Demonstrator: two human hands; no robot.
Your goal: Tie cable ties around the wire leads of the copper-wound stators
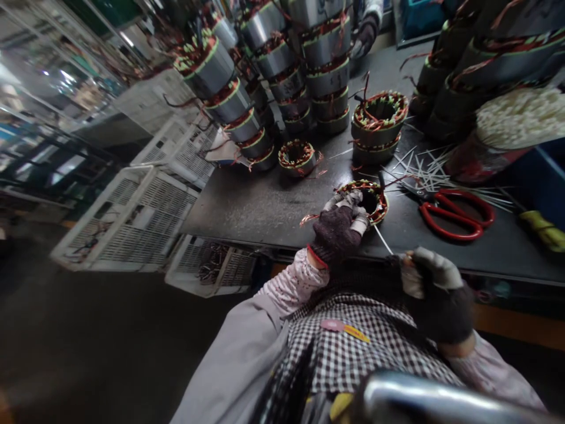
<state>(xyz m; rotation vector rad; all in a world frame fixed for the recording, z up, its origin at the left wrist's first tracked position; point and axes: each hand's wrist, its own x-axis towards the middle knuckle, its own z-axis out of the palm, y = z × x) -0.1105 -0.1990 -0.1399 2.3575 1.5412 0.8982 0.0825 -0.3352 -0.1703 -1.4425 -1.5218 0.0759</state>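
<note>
My left hand (pixel 342 227), in a dark glove with pale fingertips, is closed on the near left rim of a small motor stator (pixel 378 206) with copper windings. The stator lies by the table's near edge, its far side partly hidden by nothing but a dark lead. From its near rim a thin white strip (pixel 383 240) runs taut down to my right hand (pixel 435 282). That hand, gloved the same way, pinches the strip's end between thumb and fingers just past the table edge. Red-handled scissors (pixel 457 215) lie right of the stator.
Stacked stators (pixel 329 76) stand along the back, with a small single stator (pixel 296 158) in front. Loose white strips (pixel 426 171) lie near a can (pixel 474 156) stuffed with more. A yellow-handled tool (pixel 545 231) is far right. White crates (pixel 128 218) stand left. Another person's gloved hand (pixel 365 35) is behind.
</note>
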